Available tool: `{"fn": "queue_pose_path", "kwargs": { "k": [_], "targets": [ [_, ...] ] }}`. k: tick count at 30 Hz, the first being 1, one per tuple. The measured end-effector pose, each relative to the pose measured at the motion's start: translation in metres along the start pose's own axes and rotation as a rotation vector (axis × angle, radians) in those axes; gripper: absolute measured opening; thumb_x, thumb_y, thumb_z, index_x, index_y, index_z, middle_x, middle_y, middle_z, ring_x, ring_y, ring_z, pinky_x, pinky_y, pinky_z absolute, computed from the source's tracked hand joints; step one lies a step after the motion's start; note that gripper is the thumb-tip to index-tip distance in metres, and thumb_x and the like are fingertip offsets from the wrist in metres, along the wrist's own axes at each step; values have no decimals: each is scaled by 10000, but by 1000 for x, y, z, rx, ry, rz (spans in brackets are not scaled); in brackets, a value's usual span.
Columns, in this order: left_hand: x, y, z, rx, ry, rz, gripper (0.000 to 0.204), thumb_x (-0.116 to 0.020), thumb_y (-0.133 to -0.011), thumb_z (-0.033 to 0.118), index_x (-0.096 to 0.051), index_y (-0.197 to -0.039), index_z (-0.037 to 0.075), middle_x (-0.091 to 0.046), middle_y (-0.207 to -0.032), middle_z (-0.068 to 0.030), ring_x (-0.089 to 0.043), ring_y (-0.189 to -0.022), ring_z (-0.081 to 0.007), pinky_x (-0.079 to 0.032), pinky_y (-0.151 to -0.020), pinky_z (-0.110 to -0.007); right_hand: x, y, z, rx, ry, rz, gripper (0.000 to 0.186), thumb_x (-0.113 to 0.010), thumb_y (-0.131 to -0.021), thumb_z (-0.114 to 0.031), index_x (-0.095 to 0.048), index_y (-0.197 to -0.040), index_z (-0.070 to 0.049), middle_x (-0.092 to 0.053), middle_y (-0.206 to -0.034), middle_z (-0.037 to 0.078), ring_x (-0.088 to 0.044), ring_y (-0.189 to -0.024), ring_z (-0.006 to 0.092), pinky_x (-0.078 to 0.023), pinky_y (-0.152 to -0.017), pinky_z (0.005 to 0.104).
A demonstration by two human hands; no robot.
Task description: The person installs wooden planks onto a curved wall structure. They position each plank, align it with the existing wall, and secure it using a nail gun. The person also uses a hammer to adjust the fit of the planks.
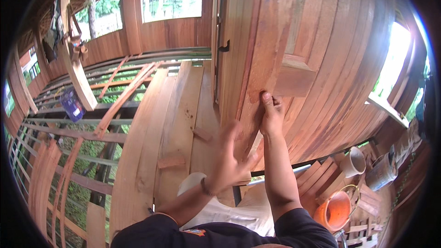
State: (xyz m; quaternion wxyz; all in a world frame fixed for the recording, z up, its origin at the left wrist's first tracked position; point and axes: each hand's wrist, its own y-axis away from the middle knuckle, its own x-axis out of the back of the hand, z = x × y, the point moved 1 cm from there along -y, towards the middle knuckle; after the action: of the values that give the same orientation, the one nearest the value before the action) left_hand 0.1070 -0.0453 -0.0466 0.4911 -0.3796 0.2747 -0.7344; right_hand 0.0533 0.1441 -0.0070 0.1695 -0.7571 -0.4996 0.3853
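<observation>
A reddish-brown wooden door or wall panel [303,32] built of boards rises in front of me. At its lower left part my right hand [272,110] is against the wood, fingers curled and thumb up. Whatever those fingers hold, if anything, is hidden. Just above the thumb the board has a darker, wet-looking patch [254,93]. Lower and to the left, my left hand [232,160] is raised near the board's edge with fingers spread, slightly blurred, holding nothing I can see. A dark band circles that wrist.
A black latch [224,46] sits on the frame. Loose planks [138,142] lie over open floor joists, with gaps showing grass below. Small wood offcuts [171,160] rest on the planks. An orange bucket [331,211], a pale bucket [353,161] and a blue-grey bucket [382,174] stand at right.
</observation>
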Motion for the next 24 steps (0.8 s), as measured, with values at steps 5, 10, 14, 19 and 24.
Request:
{"fn": "queue_pose_path", "kwargs": {
  "k": [5, 10, 14, 19, 24],
  "targets": [
    [18, 21, 117, -600, 1506, -1017, 259, -533, -1006, 177, -637, -1119, -32, -629, -991, -159, -604, -1015, -327, -495, -869, -424, -6, 0, 0, 38, -49, -6, 368, -765, -959, -252, -663, -1219, -12, -700, -1170, 40, -608, -1083, 146, -451, -969, 317],
    [17, 23, 132, -593, 1336, -997, 621, -619, -990, 476, -589, -1388, 1, -613, -1372, -203, -461, -1378, -391, -305, -1165, -575, 8, -3, -2, 72, 13, 35, 399, -781, -944, -297, -648, -1195, -17, -689, -1115, 45, -602, -1057, 156, -446, -966, 320],
    [17, 18, 141, -694, 1254, -683, 549, -601, -964, 423, -618, -1327, 12, -632, -1312, -182, -495, -1333, -360, -284, -1185, -546, 7, -2, -4, 29, 14, 30, 380, -789, -936, -322, -664, -1125, -17, -683, -1089, 41, -598, -1026, 150, -450, -945, 317],
    [-6, 30, 162, -698, 1083, -630, 357, -578, -957, 353, -664, -1126, 51, -667, -1169, -124, -570, -1229, -288, -343, -1144, -521, 0, -5, -3, 62, 129, 88, 461, -736, -957, -441, -661, -1146, -28, -669, -1136, 56, -596, -1086, 188, -475, -953, 360],
    [5, 25, 159, -681, 772, -402, 302, -719, -848, 304, -689, -1042, 75, -682, -1145, -96, -609, -1182, -256, -391, -1078, -551, 4, -9, 0, 83, 159, 115, 620, -741, -941, -477, -583, -1319, -12, -617, -1269, 94, -563, -1183, 231, -449, -1024, 403]
  ]
}}
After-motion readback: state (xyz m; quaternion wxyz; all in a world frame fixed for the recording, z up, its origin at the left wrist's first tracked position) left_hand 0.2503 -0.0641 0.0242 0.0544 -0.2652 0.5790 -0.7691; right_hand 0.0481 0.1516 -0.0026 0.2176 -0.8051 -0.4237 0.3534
